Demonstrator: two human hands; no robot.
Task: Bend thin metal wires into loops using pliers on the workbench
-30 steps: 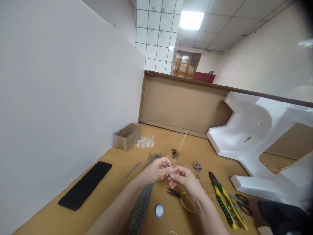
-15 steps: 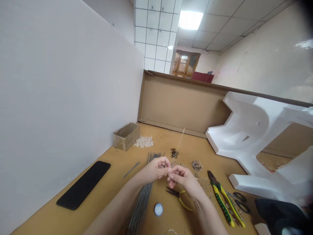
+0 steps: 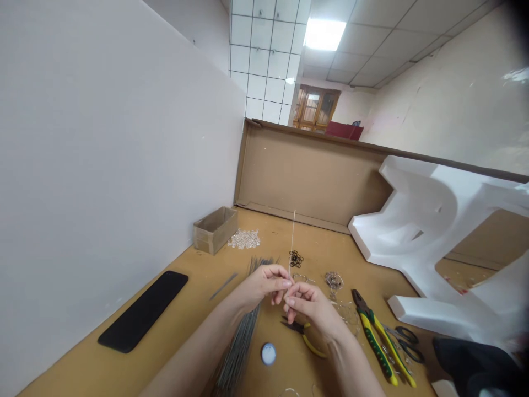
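My left hand (image 3: 268, 285) pinches a thin straight wire (image 3: 293, 237) that stands nearly upright above the fingers. Close against it, my right hand (image 3: 303, 301) is closed at the wire's lower end; whether a small bead is there too is hidden by the fingertips. Beneath my left forearm lies a bundle of grey wires (image 3: 242, 344). Small yellow-handled pliers (image 3: 312, 343) rest under my right hand, beside a round blue-and-white lid or tub (image 3: 268, 354). Just beyond my hands is a little pile of black rings (image 3: 295, 259).
Clear beads (image 3: 244, 239) lie by an open cardboard box (image 3: 215, 229). A black pad (image 3: 144, 311) is at left. To the right are a wire coil (image 3: 333, 280), large pliers (image 3: 378, 336), scissors (image 3: 407, 343) and white foam (image 3: 417, 220). Cardboard (image 3: 309, 176) borders the back.
The wire has swung from leaning right to nearly upright. My fingertips have shifted slightly, with both hands still close together.
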